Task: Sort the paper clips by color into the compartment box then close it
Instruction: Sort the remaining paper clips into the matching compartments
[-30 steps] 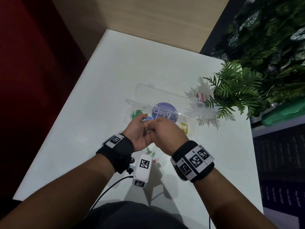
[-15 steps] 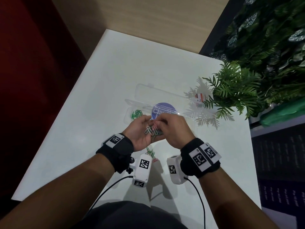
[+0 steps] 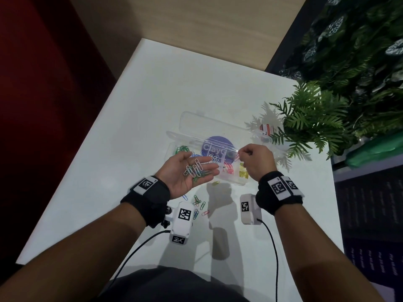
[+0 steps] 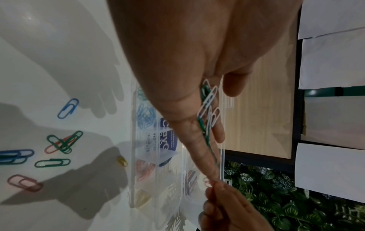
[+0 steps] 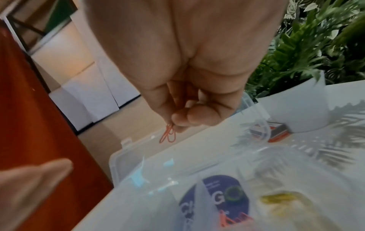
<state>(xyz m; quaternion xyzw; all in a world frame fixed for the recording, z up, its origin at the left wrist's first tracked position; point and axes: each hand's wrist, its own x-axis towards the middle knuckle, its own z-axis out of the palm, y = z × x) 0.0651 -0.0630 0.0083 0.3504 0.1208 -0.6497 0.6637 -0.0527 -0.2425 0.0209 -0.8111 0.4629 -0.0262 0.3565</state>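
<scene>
Clear compartment box (image 3: 218,182) lying open under both hands, green, blue, red, yellow clips sorted inside, left hand (image 3: 192,173) spread flat cradling white and green clips (image 3: 196,170), right hand (image 3: 256,160) pinching a red clip (image 5: 168,136)

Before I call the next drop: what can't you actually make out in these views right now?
- Clip count in the right hand: curled fingers hide all but red loops.
- Green clips on the left hand: head view, under the white clips, uncountable.
- Compartment box contents: right wrist view blurred.
- Small red and white box: fern fronds cover it.
</scene>
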